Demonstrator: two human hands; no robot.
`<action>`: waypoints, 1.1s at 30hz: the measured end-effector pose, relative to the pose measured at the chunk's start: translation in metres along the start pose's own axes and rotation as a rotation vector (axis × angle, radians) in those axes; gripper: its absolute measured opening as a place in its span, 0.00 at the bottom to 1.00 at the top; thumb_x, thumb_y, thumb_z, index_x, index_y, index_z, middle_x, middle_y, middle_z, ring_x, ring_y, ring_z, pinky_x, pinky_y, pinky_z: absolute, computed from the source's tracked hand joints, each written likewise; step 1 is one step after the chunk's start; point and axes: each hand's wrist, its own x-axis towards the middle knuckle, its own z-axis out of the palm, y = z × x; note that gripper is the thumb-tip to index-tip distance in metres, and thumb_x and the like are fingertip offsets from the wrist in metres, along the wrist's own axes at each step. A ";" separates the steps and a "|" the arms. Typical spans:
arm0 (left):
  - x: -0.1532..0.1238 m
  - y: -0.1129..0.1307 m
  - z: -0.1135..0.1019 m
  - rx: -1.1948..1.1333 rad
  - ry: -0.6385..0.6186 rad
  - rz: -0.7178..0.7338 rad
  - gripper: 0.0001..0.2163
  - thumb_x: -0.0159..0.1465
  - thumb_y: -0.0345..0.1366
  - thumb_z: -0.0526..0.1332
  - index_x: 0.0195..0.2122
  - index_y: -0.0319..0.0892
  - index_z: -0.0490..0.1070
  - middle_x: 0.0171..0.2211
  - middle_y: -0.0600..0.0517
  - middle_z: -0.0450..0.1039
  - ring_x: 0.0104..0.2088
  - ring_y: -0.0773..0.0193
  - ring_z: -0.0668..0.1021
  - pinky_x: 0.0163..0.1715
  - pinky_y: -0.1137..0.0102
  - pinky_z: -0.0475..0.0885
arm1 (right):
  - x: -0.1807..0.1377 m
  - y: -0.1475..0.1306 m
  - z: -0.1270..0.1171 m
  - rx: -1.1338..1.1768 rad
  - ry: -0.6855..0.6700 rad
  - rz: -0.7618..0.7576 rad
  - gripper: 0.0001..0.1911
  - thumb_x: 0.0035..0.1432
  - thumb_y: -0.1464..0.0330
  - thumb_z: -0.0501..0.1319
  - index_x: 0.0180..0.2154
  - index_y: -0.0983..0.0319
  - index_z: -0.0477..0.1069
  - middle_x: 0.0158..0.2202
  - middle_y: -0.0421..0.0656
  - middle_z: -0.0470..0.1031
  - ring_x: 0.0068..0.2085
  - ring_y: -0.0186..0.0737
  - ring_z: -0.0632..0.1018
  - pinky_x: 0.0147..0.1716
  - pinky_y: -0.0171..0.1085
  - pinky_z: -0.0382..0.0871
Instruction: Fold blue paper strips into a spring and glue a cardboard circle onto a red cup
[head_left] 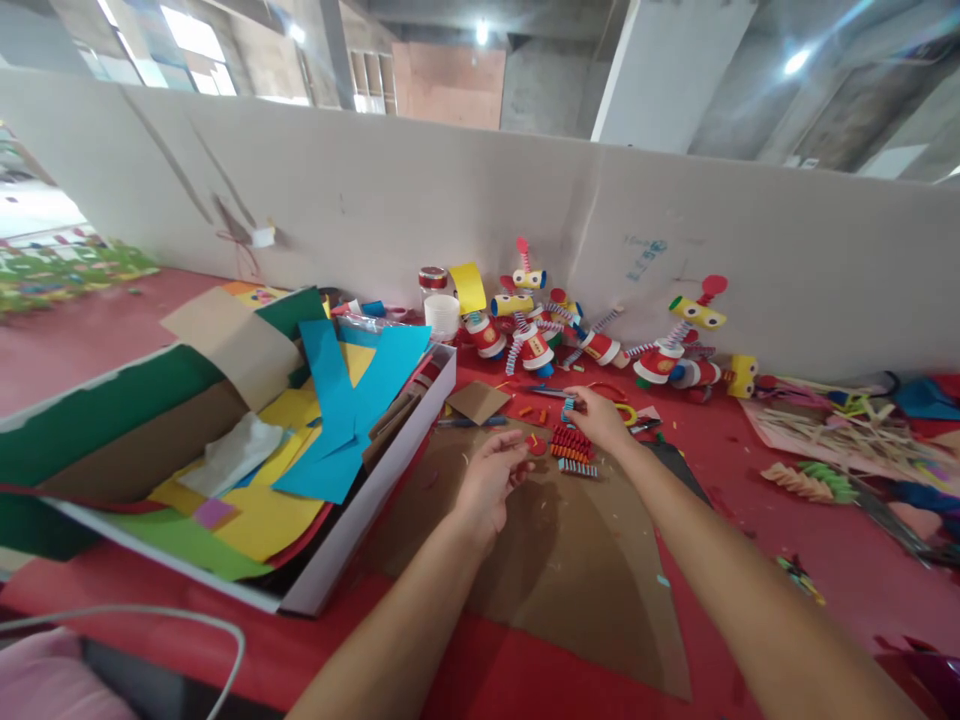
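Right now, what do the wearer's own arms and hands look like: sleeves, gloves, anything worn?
Both arms are bare as far as the bottom edge of the frame, with no sleeve in view. The left hand and right hand are ungloved. No watch, ring, wristband, tape or marking shows on either.

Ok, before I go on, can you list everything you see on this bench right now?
cardboard sheet: one, brown, on the red table, under both hands
box: one, white, left of the sheet
paper sheets: many, blue, yellow, green and brown, in the box
cup figures: several, red, white and yellow, along the partition
folded strips: small pile, red, orange and blue, on the sheet between the hands
white cup: one, by the partition
cardboard scrap: one, brown, beside the box
cable: one, white, near left corner
left hand: curled, over the sheet beside the pile
right hand: pinching a blue folded strip
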 end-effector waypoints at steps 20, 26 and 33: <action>-0.004 -0.007 0.003 0.238 -0.117 0.064 0.11 0.48 0.40 0.67 0.25 0.37 0.71 0.20 0.55 0.68 0.18 0.76 0.68 0.18 0.79 0.56 | -0.143 -0.050 -0.029 0.329 0.064 0.146 0.09 0.47 0.72 0.50 0.19 0.61 0.64 0.17 0.36 0.63 0.21 0.33 0.65 0.21 0.30 0.55; 0.003 -0.027 0.007 0.554 -0.132 0.276 0.12 0.60 0.38 0.53 0.21 0.40 0.65 0.14 0.57 0.61 0.15 0.71 0.64 0.18 0.75 0.59 | -0.165 -0.049 -0.011 -0.072 0.081 0.026 0.11 0.54 0.71 0.49 0.23 0.61 0.66 0.18 0.38 0.66 0.23 0.35 0.69 0.24 0.33 0.52; 0.002 -0.018 0.001 0.762 -0.028 0.643 0.14 0.48 0.20 0.56 0.29 0.42 0.75 0.32 0.50 0.74 0.33 0.65 0.74 0.35 0.72 0.66 | -0.159 -0.031 -0.004 -0.290 0.045 -0.004 0.14 0.60 0.69 0.46 0.36 0.60 0.69 0.27 0.43 0.76 0.28 0.41 0.76 0.25 0.34 0.56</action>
